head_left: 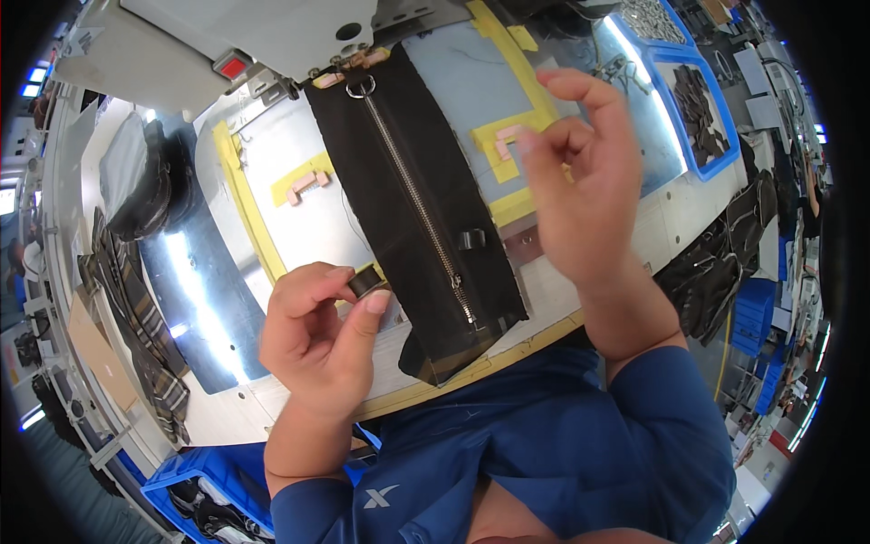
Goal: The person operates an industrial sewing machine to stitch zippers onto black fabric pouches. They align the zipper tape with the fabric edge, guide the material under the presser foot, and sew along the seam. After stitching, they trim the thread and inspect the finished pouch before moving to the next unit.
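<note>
A long black fabric panel lies lengthwise across the table, its far end under the sewing machine. A metal zipper runs along it. A metal ring sits at the zipper's far end. My left hand pinches a short dark folded strip between thumb and forefinger, just left of the panel. A similar small dark loop rests on the panel right of the zipper. My right hand is raised to the right of the panel, fingers bent and apart, with nothing visible between them.
The sewing machine's pale body overhangs the far side. Yellow tape and small pink blocks mark the tabletop. A blue tray of dark pieces stands at right. Striped cloth hangs at left, above a blue crate.
</note>
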The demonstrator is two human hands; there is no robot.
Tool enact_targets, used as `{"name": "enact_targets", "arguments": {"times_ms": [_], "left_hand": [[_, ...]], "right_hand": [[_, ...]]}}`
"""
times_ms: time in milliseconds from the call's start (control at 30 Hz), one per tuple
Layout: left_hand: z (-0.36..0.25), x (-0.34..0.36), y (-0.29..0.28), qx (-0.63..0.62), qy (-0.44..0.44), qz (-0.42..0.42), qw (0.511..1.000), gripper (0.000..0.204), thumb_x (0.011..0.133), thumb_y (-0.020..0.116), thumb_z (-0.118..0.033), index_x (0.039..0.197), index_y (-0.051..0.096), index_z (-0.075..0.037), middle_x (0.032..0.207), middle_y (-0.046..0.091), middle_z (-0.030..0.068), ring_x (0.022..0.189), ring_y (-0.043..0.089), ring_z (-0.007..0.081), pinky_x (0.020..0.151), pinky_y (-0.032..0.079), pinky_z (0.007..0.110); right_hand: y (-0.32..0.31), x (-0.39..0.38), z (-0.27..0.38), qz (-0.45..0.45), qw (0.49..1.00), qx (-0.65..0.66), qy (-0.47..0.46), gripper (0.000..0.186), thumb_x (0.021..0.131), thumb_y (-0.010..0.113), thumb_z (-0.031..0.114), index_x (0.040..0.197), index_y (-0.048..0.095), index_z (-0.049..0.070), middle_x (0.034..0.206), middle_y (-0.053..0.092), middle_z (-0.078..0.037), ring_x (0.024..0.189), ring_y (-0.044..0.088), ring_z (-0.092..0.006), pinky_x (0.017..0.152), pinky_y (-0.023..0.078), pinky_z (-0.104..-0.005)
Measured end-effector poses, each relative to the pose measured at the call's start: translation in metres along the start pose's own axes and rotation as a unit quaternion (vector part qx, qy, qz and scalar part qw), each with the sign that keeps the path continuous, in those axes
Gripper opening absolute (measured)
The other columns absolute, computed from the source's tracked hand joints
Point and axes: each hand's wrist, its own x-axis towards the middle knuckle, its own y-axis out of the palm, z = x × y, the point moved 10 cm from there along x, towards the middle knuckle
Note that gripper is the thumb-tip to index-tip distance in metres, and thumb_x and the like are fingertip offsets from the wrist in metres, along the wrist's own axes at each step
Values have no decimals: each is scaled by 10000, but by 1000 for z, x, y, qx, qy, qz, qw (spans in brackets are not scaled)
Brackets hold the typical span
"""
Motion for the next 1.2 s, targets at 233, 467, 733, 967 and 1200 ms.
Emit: {"name": "enact_targets", "arguments": {"times_ms": [233,467,733,967,1200], "left_hand": [[-9,-5,16,57,36,56,996,371,838,802,139,1165,652,49,1147,651,153,930,662,167,829,547,278],[11,-4,40,-47,-144,33,988,393,855,803,111,1198,621,52,1187,643,133,987,669,157,833,569,299],[-3,19,129,397,114,293,862,417,831,824,-11,1236,736,-51,1116,693,128,1010,682,265,839,563,362],[18,16,53,109,-138,151,973,383,850,831,26,1222,739,14,1043,713,86,831,669,140,713,563,295],[12,-1,28,-69,-71,50,994,510,759,961,-63,1172,683,48,1026,691,98,879,652,148,815,539,273]], "right_hand": [[90,-53,25,364,926,101,-19,532,863,890,319,1238,668,13,1202,699,-156,875,717,-215,693,559,-319],[55,-22,25,284,957,-4,-54,211,890,854,184,1025,750,59,787,666,-64,627,629,-176,578,480,-309],[-65,37,-21,-42,949,300,85,141,1012,715,156,957,715,27,658,590,67,566,498,3,522,372,-198],[9,1,-11,200,922,234,234,182,992,718,190,911,674,33,687,566,60,599,465,-4,531,346,-224],[75,-52,-3,389,852,237,257,147,1001,709,165,944,642,47,698,537,73,618,423,4,549,333,-226]]}}
